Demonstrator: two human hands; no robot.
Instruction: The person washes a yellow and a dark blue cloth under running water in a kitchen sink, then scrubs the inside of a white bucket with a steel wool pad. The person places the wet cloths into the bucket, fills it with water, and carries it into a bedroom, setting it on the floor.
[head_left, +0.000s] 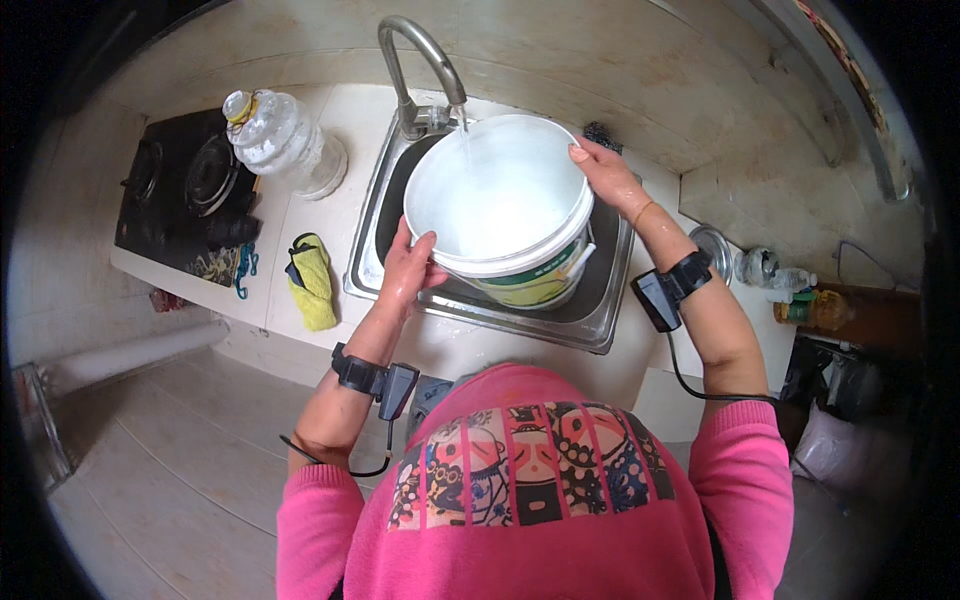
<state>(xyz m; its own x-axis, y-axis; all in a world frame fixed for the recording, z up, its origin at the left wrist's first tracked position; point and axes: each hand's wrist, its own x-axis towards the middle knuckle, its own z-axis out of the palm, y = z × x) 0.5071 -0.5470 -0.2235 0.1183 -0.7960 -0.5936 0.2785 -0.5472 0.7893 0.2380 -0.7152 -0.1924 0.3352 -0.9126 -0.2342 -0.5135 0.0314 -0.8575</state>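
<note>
A white plastic bucket (517, 262) with a green printed label is tilted over the stainless steel sink (600, 334), its mouth towards me. Water runs from the curved metal faucet (424, 45) into it. My left hand (411, 266) grips the rim at the lower left, thumb on the edge. My right hand (609, 174) holds the rim at the upper right, its other fingers partly hidden behind the bucket. Both hands look wet. The bucket's white handle hangs at its right side.
Left of the sink, a folded yellow-green cloth (313, 289) and a large clear plastic bottle (281, 139) are on the counter, beside a black gas stove (176, 191). A dark scouring pad (602, 136) sits behind the bucket. A metal lid (711, 251) and plastic bottles (793, 280) stand at right.
</note>
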